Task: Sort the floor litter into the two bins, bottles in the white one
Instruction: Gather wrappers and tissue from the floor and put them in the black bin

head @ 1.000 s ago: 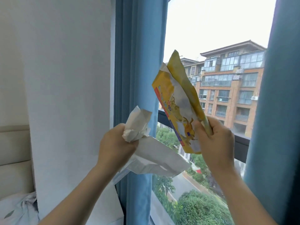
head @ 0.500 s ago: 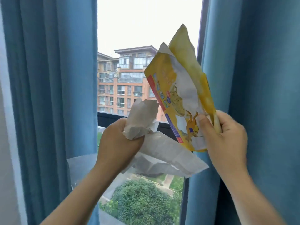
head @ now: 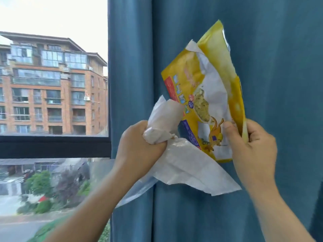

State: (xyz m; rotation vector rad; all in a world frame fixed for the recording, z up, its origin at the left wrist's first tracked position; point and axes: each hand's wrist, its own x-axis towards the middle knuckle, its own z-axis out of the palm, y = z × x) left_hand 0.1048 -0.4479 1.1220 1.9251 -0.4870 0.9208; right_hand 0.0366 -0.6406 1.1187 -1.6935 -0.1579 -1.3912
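Observation:
My left hand (head: 138,145) is clenched around a crumpled white paper bag (head: 185,165), whose loose end hangs down to the right below my fist. My right hand (head: 251,147) pinches the lower edge of an empty yellow snack bag (head: 209,95) with a cartoon print, held upright at chest height. The two pieces of litter overlap slightly between my hands. Neither bin nor the floor is in view.
A blue curtain (head: 271,49) fills the right half, directly behind my hands. To the left is a window (head: 52,84) with a dark frame rail (head: 52,145), with a brick building and trees outside. A clear plastic sheet (head: 132,193) hangs below my left forearm.
My view has swung to the right: the white wall and left curtain have gone out of view, and the right curtain now sits behind my hands. Both hands keep their hold on the litter.

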